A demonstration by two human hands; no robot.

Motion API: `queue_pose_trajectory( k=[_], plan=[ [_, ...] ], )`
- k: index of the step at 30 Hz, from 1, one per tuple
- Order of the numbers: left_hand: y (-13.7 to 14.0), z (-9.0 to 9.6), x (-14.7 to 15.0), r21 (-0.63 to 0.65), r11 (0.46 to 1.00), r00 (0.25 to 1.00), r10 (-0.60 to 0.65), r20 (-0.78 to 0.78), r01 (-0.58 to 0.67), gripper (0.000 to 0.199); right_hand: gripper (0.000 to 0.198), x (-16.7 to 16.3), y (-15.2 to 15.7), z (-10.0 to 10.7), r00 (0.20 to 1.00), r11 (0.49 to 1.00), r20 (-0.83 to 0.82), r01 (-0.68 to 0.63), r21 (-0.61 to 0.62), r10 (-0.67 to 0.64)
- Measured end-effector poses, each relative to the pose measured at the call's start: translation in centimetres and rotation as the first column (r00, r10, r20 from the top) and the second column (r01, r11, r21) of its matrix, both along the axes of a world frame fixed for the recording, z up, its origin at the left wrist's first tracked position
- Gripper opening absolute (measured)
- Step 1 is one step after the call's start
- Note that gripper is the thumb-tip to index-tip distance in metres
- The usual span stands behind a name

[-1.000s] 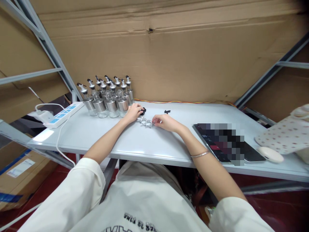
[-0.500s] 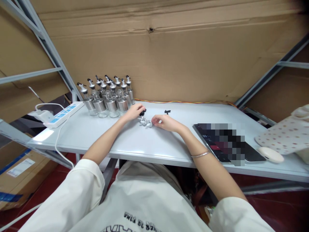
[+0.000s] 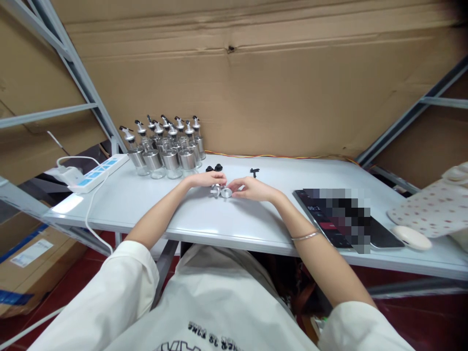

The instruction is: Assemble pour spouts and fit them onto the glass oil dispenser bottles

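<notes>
My left hand (image 3: 206,179) reaches over the small silver pourer tops, its fingers stretched out and curving down at the tips. Under its fingertips lies a silver pourer top (image 3: 215,191), partly covered. A second, round silver pourer top (image 3: 226,193) sits right beside it, its edge between the fingertips of my right hand (image 3: 252,189). Just behind my left hand stand two black stoppers (image 3: 218,167). Small black lever pieces (image 3: 255,172) lie on the table behind my right hand.
Several glass-and-steel bottles with pourers (image 3: 171,158) stand at the back left. A white power strip (image 3: 98,174) lies at the left edge. A tablet (image 3: 310,209), a white oval object (image 3: 411,237) and a dotted cloth (image 3: 431,204) are on the right. Cardboard (image 3: 274,97) closes the back.
My left hand has moved from the black stoppers forward and right to the silver pourer tops, leaving the stoppers on the table. My right hand has stayed almost in place.
</notes>
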State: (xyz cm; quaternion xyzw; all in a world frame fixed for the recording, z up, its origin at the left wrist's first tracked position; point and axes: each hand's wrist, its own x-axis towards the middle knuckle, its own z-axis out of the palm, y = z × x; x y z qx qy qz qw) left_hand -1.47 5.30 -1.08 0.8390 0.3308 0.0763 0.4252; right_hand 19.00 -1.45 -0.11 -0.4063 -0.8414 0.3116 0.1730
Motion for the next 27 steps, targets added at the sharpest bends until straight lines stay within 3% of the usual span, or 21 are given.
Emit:
queue_pose_trajectory(
  k=[6,10,14,16,17,18,19,20,22,24,25,26,27],
  plan=[
    [-0.1,0.2,-0.1,0.020,0.999,1.000,-0.027,-0.017,0.027,0.036,0.032,0.0,-0.3,0.3,0.999,0.999,-0.018,-0.045,-0.026,0.044],
    [-0.3,1.0,-0.3,0.097,0.995,0.999,0.036,-0.006,-0.035,0.037,0.036,0.0,-0.6,0.6,1.000,0.999,-0.005,-0.017,-0.040,0.017],
    [-1.6,3.0,-0.2,0.202,0.965,0.972,0.127,0.198,-0.168,0.037,0.035,0.1,-0.5,0.8,0.993,0.993,-0.050,0.113,0.032,-0.111],
    [-2.6,4.4,-0.6,0.239,0.932,0.917,0.174,0.360,-0.271,0.035,0.033,0.2,-0.4,0.9,0.984,0.985,-0.094,0.158,0.064,-0.151],
    [-2.9,5.2,-1.1,0.272,0.892,0.864,0.211,0.458,-0.362,0.033,0.031,0.2,-0.3,0.9,0.979,0.981,-0.115,0.179,0.078,-0.170],
    [-3.1,5.9,-2.0,0.310,0.816,0.784,0.254,0.567,-0.488,0.029,0.030,0.3,-0.3,0.9,0.973,0.976,-0.136,0.199,0.093,-0.186],
    [-3.1,6.5,-3.1,0.335,0.694,0.675,0.292,0.678,-0.637,0.025,0.029,0.3,-0.2,0.9,0.967,0.970,-0.156,0.218,0.111,-0.200],
    [-2.7,7.0,-4.6,0.330,0.531,0.542,0.313,0.780,-0.781,0.021,0.028,0.3,-0.1,0.9,0.961,0.962,-0.176,0.237,0.132,-0.213],
    [-1.2,7.5,-8.5,0.197,0.148,0.234,0.303,0.924,-0.969,0.017,0.027,0.4,0.0,0.9,0.951,0.949,-0.208,0.266,0.171,-0.229],
    [1.2,7.4,-13.0,0.037,-0.129,-0.006,0.322,0.947,-0.991,0.022,0.028,0.4,0.1,0.8,0.945,0.943,-0.225,0.280,0.182,-0.237],
    [2.5,7.0,-15.1,-0.021,-0.214,-0.098,0.356,0.929,-0.977,0.028,0.029,0.4,0.1,0.8,0.943,0.942,-0.230,0.286,0.179,-0.242],
    [3.7,6.6,-17.0,-0.064,-0.246,-0.163,0.406,0.899,-0.967,0.034,0.030,0.4,0.2,0.8,0.941,0.941,-0.234,0.289,0.174,-0.246],
    [4.7,6.1,-18.5,-0.095,-0.244,-0.200,0.455,0.868,-0.965,0.038,0.030,0.4,0.2,0.8,0.940,0.942,-0.237,0.291,0.169,-0.247]
  ],
)
